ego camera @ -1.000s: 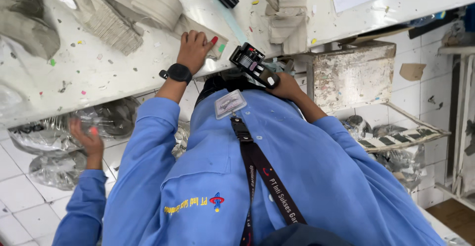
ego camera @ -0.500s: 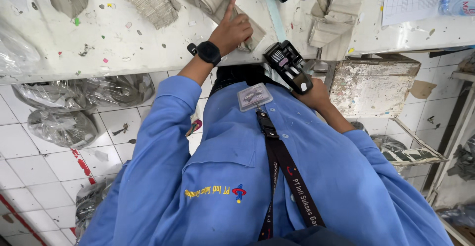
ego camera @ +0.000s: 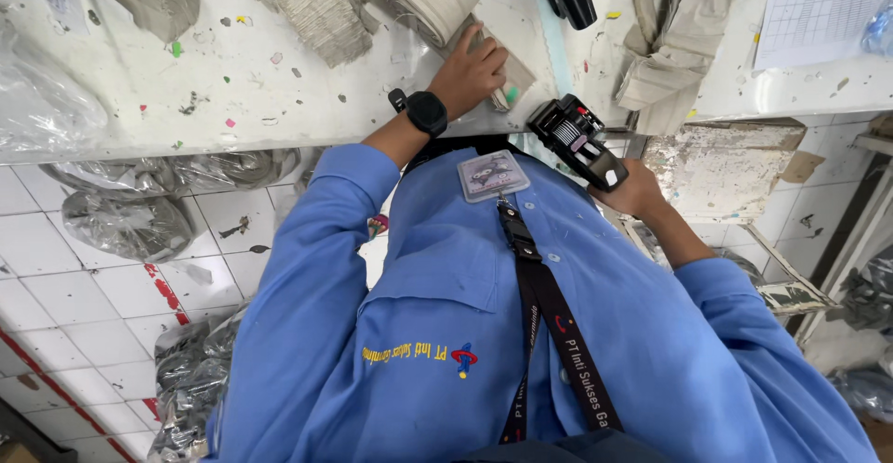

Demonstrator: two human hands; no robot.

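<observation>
The left hand (ego camera: 470, 74), a black watch (ego camera: 427, 112) on its wrist, lies flat with fingers together on a folded beige fabric piece (ego camera: 502, 77) at the near edge of the white speckled surface (ego camera: 233, 72). Just right of that piece, off the edge, the right hand (ego camera: 640, 191) has its fingers wrapped around a black handheld labelling gun (ego camera: 577, 139).

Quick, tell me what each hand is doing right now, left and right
Left hand: open, fingers pressed flat on a beige fabric piece on the white table.
Right hand: closed around a black handheld labelling gun.
</observation>
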